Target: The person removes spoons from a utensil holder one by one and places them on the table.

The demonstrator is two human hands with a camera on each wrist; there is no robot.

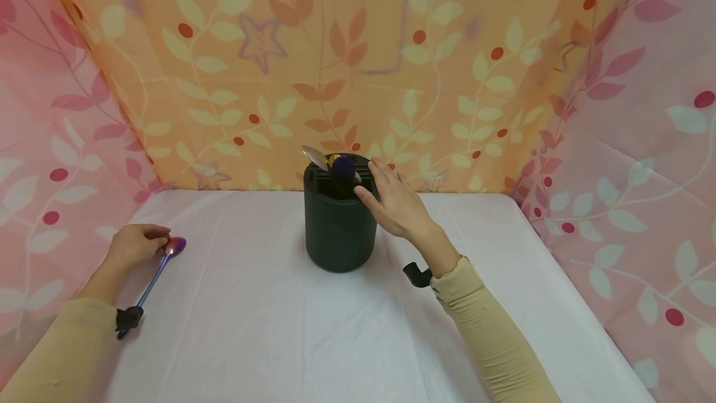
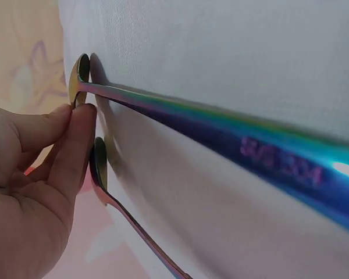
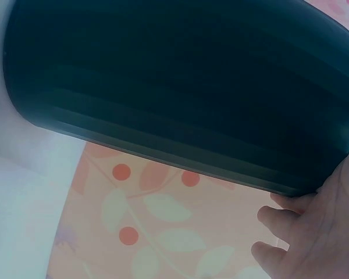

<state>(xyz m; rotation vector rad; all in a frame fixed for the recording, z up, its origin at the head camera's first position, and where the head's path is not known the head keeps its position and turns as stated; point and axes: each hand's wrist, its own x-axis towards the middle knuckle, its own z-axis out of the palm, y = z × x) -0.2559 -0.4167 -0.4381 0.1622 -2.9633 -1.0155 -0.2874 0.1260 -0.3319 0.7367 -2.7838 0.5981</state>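
At the left of the table my left hand pinches the bowl end of a shiny purple-blue spoon between thumb and fingertips. Its long handle slants toward me, past the wrist. The left wrist view shows that iridescent spoon close up, with a second spoon lying on the cloth beyond the fingers. My right hand touches the right rim of a dark green utensil holder, thumb at the front and fingers extended behind. Several utensils stand in the holder, among them a spoon with its bowl up.
A white cloth covers the table. Behind it hangs an orange leaf-patterned curtain, with pink patterned cloth at both sides. A dark strap piece sticks out at the right wrist.
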